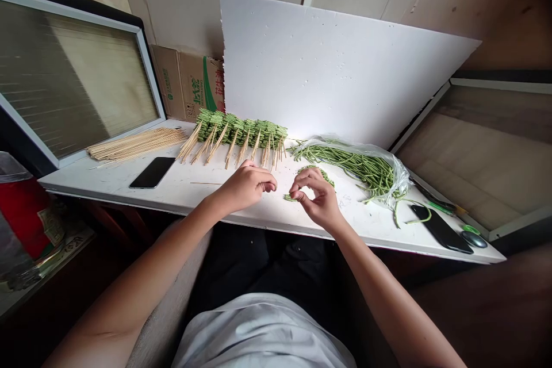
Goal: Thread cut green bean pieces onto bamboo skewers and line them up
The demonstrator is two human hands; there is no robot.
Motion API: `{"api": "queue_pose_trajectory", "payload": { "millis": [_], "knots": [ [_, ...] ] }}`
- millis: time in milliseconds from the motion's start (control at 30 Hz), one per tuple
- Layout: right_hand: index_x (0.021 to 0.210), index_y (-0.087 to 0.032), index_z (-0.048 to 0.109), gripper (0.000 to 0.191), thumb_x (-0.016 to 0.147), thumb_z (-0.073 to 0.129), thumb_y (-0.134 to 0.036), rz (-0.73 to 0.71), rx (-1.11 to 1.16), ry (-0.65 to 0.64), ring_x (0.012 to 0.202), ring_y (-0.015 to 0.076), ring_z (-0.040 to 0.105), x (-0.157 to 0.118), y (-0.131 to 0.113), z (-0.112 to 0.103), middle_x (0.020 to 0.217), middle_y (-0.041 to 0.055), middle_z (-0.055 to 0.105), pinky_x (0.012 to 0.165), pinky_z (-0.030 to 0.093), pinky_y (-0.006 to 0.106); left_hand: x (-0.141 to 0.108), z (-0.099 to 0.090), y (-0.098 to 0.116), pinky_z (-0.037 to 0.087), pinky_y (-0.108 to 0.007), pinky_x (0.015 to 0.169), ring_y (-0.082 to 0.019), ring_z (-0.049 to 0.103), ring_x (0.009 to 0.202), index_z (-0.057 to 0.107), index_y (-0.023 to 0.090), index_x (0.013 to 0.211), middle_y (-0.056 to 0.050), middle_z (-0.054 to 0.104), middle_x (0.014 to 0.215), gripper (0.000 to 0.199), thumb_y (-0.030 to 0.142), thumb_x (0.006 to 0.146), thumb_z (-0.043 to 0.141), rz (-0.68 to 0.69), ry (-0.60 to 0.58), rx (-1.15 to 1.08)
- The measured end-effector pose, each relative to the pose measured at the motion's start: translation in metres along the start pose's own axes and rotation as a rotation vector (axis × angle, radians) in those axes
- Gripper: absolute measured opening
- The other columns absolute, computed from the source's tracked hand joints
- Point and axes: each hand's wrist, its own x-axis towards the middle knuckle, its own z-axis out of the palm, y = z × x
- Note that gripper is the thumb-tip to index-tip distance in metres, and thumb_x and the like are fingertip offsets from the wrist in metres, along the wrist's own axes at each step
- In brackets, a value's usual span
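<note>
green bean pieces beneath right hand's fingers

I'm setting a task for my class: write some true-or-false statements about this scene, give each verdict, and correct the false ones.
1. Bamboo skewers threaded with green beans lie in a row on the white table. True.
2. A clear plastic bag of long green beans lies beyond the right hand. True.
3. The left hand holds a smartphone. False: a black smartphone lies on the table, apart from the hands.
4. Loose skewers stand in a glass jar. False: a bundle of loose bamboo skewers lies flat on the table.
</note>
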Motion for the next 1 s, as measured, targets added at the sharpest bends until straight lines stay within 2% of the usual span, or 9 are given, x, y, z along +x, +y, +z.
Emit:
{"api": "queue_pose_trajectory", "payload": {
  "millis": [133,267,433,500,600,733,800,900,1000],
  "knots": [
    [0.090,-0.027,0.084,0.026,0.094,0.077,-0.052,0.079,-0.211,-0.014,0.090,0.0268,0.058,-0.005,0.036,0.001,0.085,0.0069,0.070,0.087,0.047,0.045,-0.001,-0.003,-0.008,0.050,-0.036,0.091,-0.020,0.075,0.086,0.080,0.023,0.092,-0.001,0.082,0.091,0.017,0.016,0.098,0.066,-0.047,-0.012,-0.017],
    [0.088,-0.026,0.085,0.024,0.091,0.081,-0.049,0.189,-0.314,-0.161,0.088,0.0265,0.057,-0.020,0.079,0.007,0.083,0.0068,0.073,0.082,0.047,0.042,-0.002,0.001,-0.013,0.054,-0.037,0.093,-0.022,0.076,0.089,0.082,0.022,0.096,-0.003,0.083,0.096,0.013,0.017,0.097,0.071,-0.051,-0.067,0.010],
    [0.090,-0.025,0.085,0.023,0.094,0.078,-0.047,0.134,-0.340,-0.217,0.093,0.0268,0.058,-0.030,0.099,0.006,0.085,0.0075,0.075,0.090,0.049,0.045,-0.004,0.005,-0.022,0.057,-0.035,0.090,-0.021,0.077,0.091,0.084,0.022,0.096,-0.004,0.083,0.096,0.017,0.016,0.097,0.069,-0.048,-0.101,0.016],
    [0.092,-0.024,0.085,0.028,0.098,0.073,-0.048,0.134,-0.314,-0.210,0.092,0.0271,0.059,-0.028,0.098,0.002,0.088,0.0090,0.077,0.089,0.049,0.045,-0.005,0.005,-0.025,0.057,-0.033,0.084,-0.020,0.076,0.087,0.085,0.022,0.096,-0.005,0.081,0.097,0.017,0.016,0.097,0.069,-0.051,-0.086,0.032],
    [0.107,-0.023,0.084,0.034,0.104,0.063,-0.050,0.198,-0.261,-0.145,0.096,0.0284,0.063,-0.020,0.089,-0.003,0.097,0.0096,0.080,0.088,0.050,0.045,-0.006,0.006,-0.026,0.055,-0.031,0.076,-0.017,0.071,0.080,0.085,0.021,0.099,-0.006,0.074,0.100,0.016,0.016,0.097,0.070,-0.050,0.017,0.076],
    [0.121,-0.026,0.080,0.038,0.105,0.060,-0.054,0.282,-0.105,-0.072,0.099,0.0272,0.068,-0.011,0.062,-0.001,0.102,0.0085,0.081,0.085,0.053,0.042,-0.004,0.010,-0.020,0.053,-0.031,0.078,-0.018,0.068,0.083,0.083,0.020,0.104,-0.005,0.070,0.094,0.011,0.018,0.094,0.076,0.016,0.053,0.083],
    [0.117,-0.026,0.081,0.037,0.102,0.064,-0.056,0.268,-0.019,-0.106,0.100,0.0262,0.069,-0.008,0.044,0.003,0.103,0.0081,0.082,0.084,0.055,0.040,-0.003,0.014,-0.014,0.054,-0.031,0.081,-0.019,0.069,0.085,0.077,0.020,0.121,-0.004,0.071,0.094,0.029,0.017,0.093,0.078,0.024,0.062,0.073],
    [0.106,-0.027,0.082,0.031,0.097,0.073,-0.055,0.186,0.019,-0.149,0.100,0.0257,0.069,-0.007,0.021,0.011,0.101,0.0065,0.081,0.088,0.055,0.042,-0.002,0.019,-0.004,0.053,-0.033,0.090,-0.018,0.070,0.085,0.052,0.024,0.153,0.000,0.072,0.091,0.068,0.012,0.092,0.077,0.025,0.086,0.079],
    [0.098,-0.027,0.082,0.023,0.101,0.071,-0.047,0.084,-0.044,-0.109,0.095,0.0252,0.067,-0.006,0.010,0.016,0.095,0.0053,0.080,0.098,0.050,0.047,-0.001,0.016,0.003,0.048,-0.036,0.100,-0.016,0.072,0.085,0.037,0.027,0.161,0.003,0.073,0.092,0.079,0.009,0.094,0.074,0.036,0.088,0.116]
  ]
}}
